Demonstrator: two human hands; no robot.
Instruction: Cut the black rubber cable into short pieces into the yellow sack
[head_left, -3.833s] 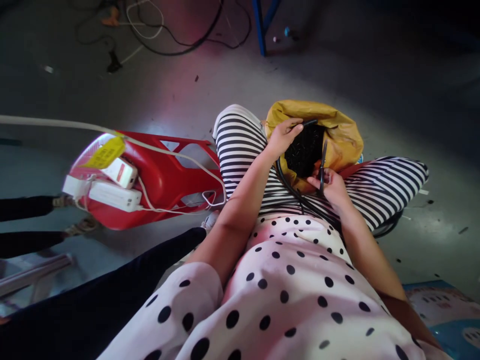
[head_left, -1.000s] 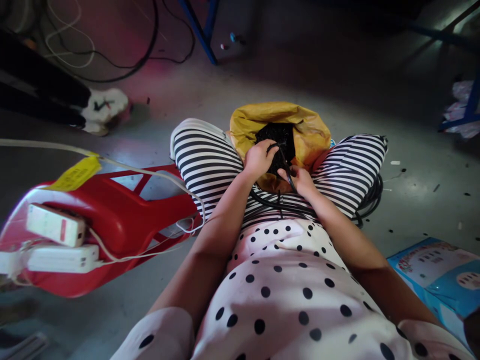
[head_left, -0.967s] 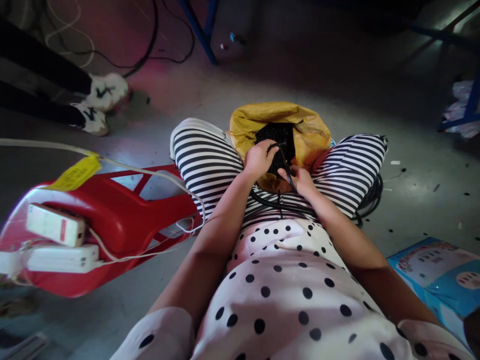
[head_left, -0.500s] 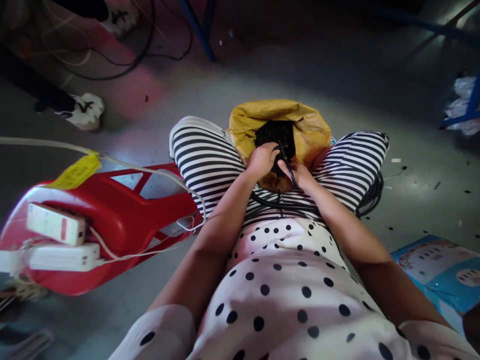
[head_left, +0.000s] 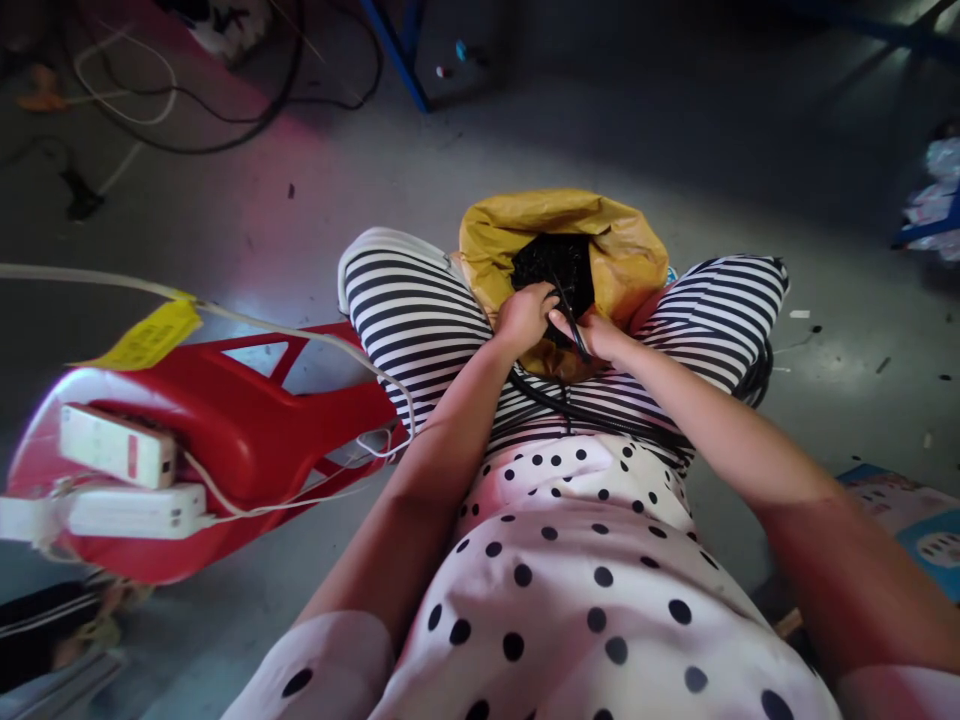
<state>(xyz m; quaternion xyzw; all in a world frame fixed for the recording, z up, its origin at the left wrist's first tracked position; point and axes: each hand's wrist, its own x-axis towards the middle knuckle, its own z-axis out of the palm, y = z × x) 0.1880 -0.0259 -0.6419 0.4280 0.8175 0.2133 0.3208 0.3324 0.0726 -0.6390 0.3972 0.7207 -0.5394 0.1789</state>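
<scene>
Between my knees stands a yellow bag [head_left: 630, 250] with its mouth rolled open. Dark, shiny black contents [head_left: 544, 258] show inside, too dim to name. Over the mouth of the bag, my left hand [head_left: 527, 320] is closed with its fingertips on a black cable [head_left: 571, 322]. My right hand [head_left: 600, 336] pinches the same cable close beside it, thumb toward the left fingers. More black cable [head_left: 592, 412] runs across my lap, and a coil [head_left: 757, 378] of it hangs beyond my right knee.
On my left is a red plastic stool [head_left: 247, 430] carrying a white power adapter [head_left: 116, 445], a white power strip [head_left: 139, 512] and a white cord with a yellow tag [head_left: 154, 335]. A blue printed package [head_left: 930, 540] lies at right. A person's shoe [head_left: 229, 25] shows upper left.
My right elbow has swung outward while both hands stay together over the bag on the cable. The other person's nearer foot has left its spot on the floor at left.
</scene>
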